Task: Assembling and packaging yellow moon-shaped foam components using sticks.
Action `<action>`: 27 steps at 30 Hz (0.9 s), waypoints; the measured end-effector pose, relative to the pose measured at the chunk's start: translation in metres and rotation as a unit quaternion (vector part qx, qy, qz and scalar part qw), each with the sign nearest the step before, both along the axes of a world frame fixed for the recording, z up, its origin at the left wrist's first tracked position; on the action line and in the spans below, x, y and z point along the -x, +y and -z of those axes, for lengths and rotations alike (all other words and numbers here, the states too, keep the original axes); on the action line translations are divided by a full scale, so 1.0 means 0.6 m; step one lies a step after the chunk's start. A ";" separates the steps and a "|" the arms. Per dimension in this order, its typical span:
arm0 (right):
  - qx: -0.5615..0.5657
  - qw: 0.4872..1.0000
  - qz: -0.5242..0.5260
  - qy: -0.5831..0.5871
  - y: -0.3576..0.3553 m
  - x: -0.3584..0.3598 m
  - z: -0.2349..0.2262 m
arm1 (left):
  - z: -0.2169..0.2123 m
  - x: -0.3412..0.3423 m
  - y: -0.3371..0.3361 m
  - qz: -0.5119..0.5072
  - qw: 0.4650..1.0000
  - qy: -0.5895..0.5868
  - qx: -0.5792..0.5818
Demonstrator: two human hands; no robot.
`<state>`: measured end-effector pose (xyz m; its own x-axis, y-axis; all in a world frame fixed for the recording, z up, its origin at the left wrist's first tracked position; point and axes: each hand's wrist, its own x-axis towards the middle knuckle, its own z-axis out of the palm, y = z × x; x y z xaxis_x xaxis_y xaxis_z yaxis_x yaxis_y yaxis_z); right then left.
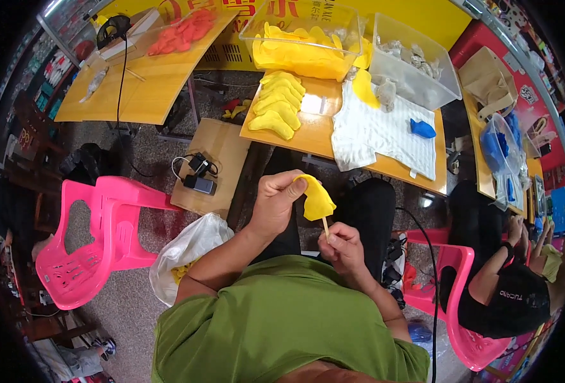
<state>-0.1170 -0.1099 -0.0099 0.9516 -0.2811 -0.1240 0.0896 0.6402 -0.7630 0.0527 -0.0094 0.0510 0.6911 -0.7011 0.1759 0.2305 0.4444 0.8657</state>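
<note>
Yellow piece [315, 199] in left grip [275, 203] | right grip [341, 246] pinches stick [326, 225] | clear bin [260, 30]: yellow pieces

- The left hand [275, 203] grips a yellow fabric piece [315, 199] above the lap.
- The right hand [341, 246] pinches a thin wooden stick [326, 225] that pokes into the piece from below.
- On the wooden table [308, 137] lie a row of yellow pieces [277, 105], a white cloth [378, 134] and a blue piece [423, 129].
- A pink chair [97, 236] stands at the left.
</note>
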 end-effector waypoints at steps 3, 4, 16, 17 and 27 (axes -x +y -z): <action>0.025 0.999 0.006 0.024 -0.003 -0.003 0.006 | 0.011 -0.001 0.001 -0.002 1.000 0.006 -0.018; 0.076 0.995 0.034 0.047 -0.005 -0.005 0.005 | 0.012 -0.005 0.005 -0.010 0.999 -0.022 -0.039; -0.011 0.999 -0.023 0.027 -0.001 -0.004 0.009 | -0.001 0.003 0.009 -0.003 0.995 -0.061 -0.083; 0.027 0.999 -0.009 0.042 -0.002 -0.005 0.008 | -0.007 0.003 0.007 0.004 0.997 -0.038 -0.060; 0.106 0.994 0.013 0.012 0.008 -0.011 -0.005 | -0.048 0.004 -0.005 0.004 0.988 -0.151 -0.027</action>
<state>-0.1106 -0.1049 -0.0072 0.9412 -0.3278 -0.0818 0.0843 0.4623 -0.8827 0.0502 -0.0126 0.0801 0.6077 -0.7199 0.3352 -0.0383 0.3951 0.9178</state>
